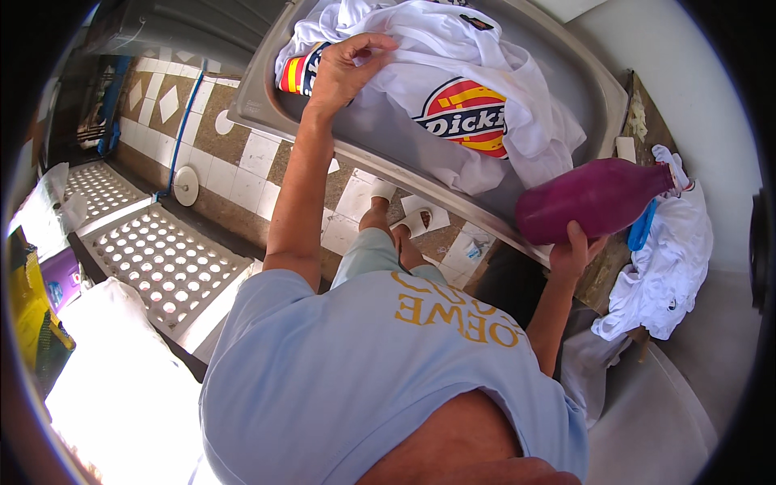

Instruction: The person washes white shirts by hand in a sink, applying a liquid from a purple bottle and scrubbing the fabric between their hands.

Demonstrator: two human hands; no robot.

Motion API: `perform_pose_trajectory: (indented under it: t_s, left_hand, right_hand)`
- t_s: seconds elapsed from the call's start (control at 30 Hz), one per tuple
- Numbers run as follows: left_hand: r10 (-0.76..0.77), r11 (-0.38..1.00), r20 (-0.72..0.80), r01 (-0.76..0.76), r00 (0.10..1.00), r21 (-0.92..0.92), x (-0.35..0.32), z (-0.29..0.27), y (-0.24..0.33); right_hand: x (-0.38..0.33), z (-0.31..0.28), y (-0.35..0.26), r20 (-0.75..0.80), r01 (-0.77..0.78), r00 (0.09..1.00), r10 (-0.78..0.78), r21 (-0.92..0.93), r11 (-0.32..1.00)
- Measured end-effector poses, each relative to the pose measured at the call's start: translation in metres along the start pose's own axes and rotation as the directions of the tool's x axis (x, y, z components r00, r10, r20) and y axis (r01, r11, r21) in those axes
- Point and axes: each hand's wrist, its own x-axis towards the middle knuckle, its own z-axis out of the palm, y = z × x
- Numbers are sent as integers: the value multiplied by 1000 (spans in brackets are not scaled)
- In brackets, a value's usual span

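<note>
My left hand point(346, 74) is over the far left part of a metal sink basin, fingers bent together at the cloth of a white T-shirt point(529, 105). The shirt lies bunched in the basin and bears a large red, yellow and black printed emblem. Past my wrist shows another patch of coloured print. With my right hand point(572, 252) I grip a big magenta bottle point(586, 198) from below. It is tilted on its side above the basin's near right corner, its neck pointing right. Part of that hand is hidden behind the bottle.
The sink's steel rim point(404, 174) runs in front of me. To the right, a blue brush-like item point(643, 226) lies by a heap of white cloth point(667, 263) on a ledge. At left are a perforated white panel point(166, 263), a blue hose point(184, 121) and a tiled floor point(242, 174).
</note>
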Motion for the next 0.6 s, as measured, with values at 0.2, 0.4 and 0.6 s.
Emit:
perform_pose_trajectory:
  t_s: [0.2, 0.4, 0.6]
  left_hand:
    - [311, 915, -29, -291, 950, 281, 11, 37, 38]
    - [100, 909, 317, -216, 943, 356, 47, 100, 55]
    - [-187, 934, 498, -3, 847, 356, 52, 105, 44]
  right_hand:
    - [-2, 3, -9, 33, 23, 999, -21, -39, 999]
    - [-2, 0, -19, 25, 64, 998, -62, -57, 996]
    - [-9, -8, -23, -16, 24, 1000, -26, -71, 997]
